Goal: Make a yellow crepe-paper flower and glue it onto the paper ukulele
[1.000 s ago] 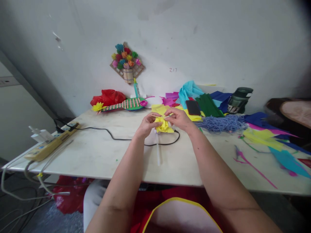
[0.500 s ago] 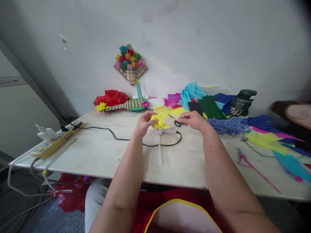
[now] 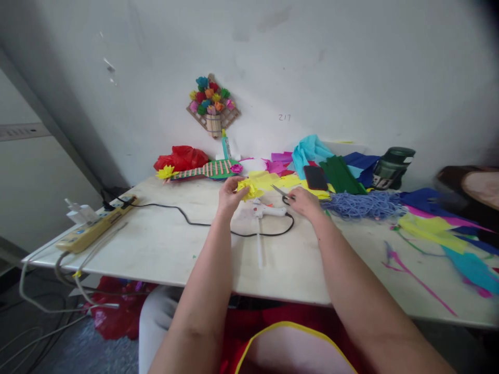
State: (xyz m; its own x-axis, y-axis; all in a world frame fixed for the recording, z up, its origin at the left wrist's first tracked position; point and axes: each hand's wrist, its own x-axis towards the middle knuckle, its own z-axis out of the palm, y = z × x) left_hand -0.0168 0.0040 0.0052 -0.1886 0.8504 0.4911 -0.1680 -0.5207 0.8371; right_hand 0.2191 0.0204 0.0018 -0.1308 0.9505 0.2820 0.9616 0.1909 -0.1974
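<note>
Here's the pale wall (image 3: 351, 78) filling the far side, and against it runs the whitish tabletop (image 3: 187, 254), busy from end to end. Over on the left sits the yellow power strip (image 3: 95, 227), a black cable (image 3: 185, 218) trailing right across the surface. Far left of centre, a green guitar-shaped craft (image 3: 220, 169) lies in front of a red bag (image 3: 183, 157), with a basket of colourful flowers (image 3: 212, 106) up on the wall above. Swing to the right: a tangle of blue string (image 3: 364, 205), a dark bottle (image 3: 393, 166) beyond it, and green paper (image 3: 343, 174) just left of that.

Into the middle now! A white glue gun (image 3: 273, 210) lies between the forearms, its stick (image 3: 259, 249) pointing to the near edge. Left hand (image 3: 231, 197): thumb and fingers pinch the side of a yellow paper flower (image 3: 249, 190), up at the centre, above the tabletop and just left of the glue gun. Right hand (image 3: 306, 201): fingers bent together at the handles of the scissors (image 3: 278, 190), blades aimed far left; whether they grip, I cannot tell. Beyond that hand, the dark phone (image 3: 315, 177) rests on yellow paper (image 3: 265, 181).
</note>
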